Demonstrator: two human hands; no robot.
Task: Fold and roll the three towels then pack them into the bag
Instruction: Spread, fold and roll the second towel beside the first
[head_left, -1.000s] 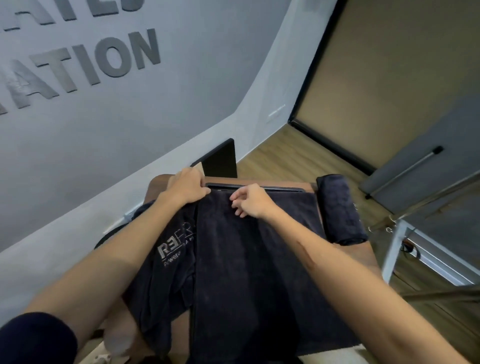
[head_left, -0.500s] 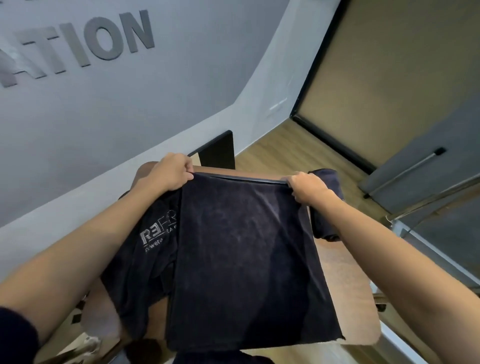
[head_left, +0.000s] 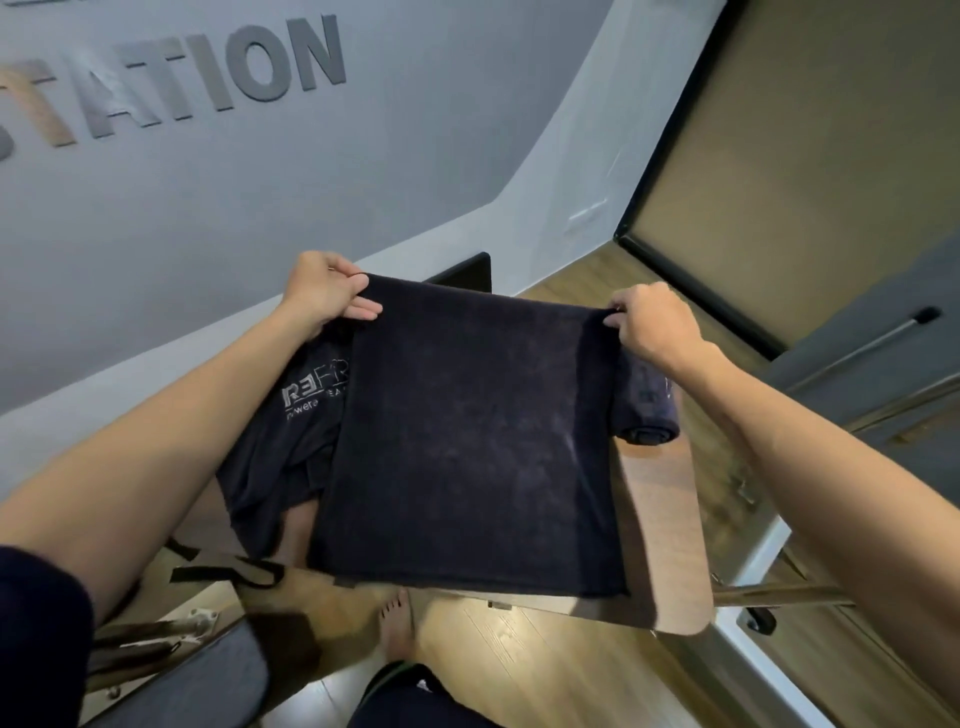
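A dark navy towel (head_left: 467, 441) hangs stretched flat over the small wooden table (head_left: 660, 525). My left hand (head_left: 324, 293) pinches its far left corner, and my right hand (head_left: 649, 322) pinches its far right corner. The towel's top edge is lifted above the table and its lower edge reaches the table's near edge. A black bag (head_left: 280, 447) with white lettering lies crumpled on the table's left side, partly under the towel. A rolled navy towel (head_left: 647, 405) lies at the table's right, behind my right wrist.
A black chair back (head_left: 467, 270) stands beyond the table against the grey wall. A grey seat cushion (head_left: 208, 680) is at lower left. My bare foot (head_left: 397, 629) is on the wooden floor below the table. A white table frame (head_left: 753, 561) stands right.
My hands moved apart along the towel's far edge to its two corners and lifted it. The towel now hangs raised, its lower edge drawn up to the table's near edge.
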